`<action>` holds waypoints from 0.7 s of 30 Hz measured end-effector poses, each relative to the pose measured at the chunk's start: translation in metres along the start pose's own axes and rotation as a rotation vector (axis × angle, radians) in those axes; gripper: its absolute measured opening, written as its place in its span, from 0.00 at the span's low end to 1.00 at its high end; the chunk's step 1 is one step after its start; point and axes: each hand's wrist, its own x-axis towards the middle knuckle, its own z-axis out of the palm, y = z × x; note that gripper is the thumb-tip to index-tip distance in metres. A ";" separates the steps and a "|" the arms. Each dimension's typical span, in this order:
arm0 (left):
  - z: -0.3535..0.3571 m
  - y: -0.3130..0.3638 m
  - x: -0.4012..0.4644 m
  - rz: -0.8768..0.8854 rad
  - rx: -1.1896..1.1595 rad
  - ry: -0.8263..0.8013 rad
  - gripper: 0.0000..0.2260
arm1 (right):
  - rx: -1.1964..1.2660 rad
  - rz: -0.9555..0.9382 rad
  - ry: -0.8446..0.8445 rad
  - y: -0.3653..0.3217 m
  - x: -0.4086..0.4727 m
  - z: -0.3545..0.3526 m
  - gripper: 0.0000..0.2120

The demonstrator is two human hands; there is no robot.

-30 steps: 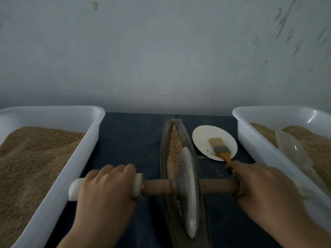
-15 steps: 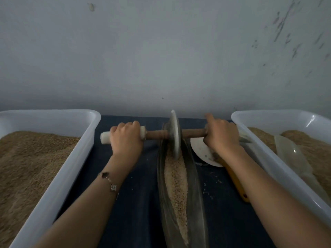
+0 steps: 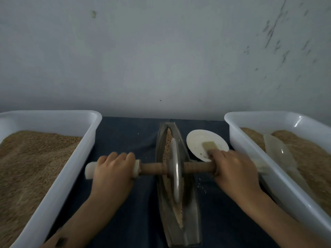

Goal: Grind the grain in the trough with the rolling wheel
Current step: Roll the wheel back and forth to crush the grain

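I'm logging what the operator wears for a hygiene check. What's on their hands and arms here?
Both the left hand and right hand are bare, with no gloves or rings visible. Both forearms are uncovered, with no sleeves in view. A small dark item, blurred, sits at the left wrist near the frame's bottom edge; it may be a bracelet charm, but that cannot be told.
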 end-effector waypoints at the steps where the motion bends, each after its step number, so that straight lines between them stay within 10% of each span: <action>1: -0.008 0.001 -0.008 0.014 -0.005 -0.009 0.18 | -0.001 -0.014 -0.003 0.000 -0.006 -0.009 0.16; 13: -0.004 -0.004 -0.001 0.089 0.046 0.031 0.23 | -0.063 -0.006 -0.207 0.006 0.003 0.002 0.13; 21: 0.046 -0.019 0.083 -0.232 0.055 -0.102 0.05 | -0.102 0.028 -0.052 0.011 0.089 0.057 0.07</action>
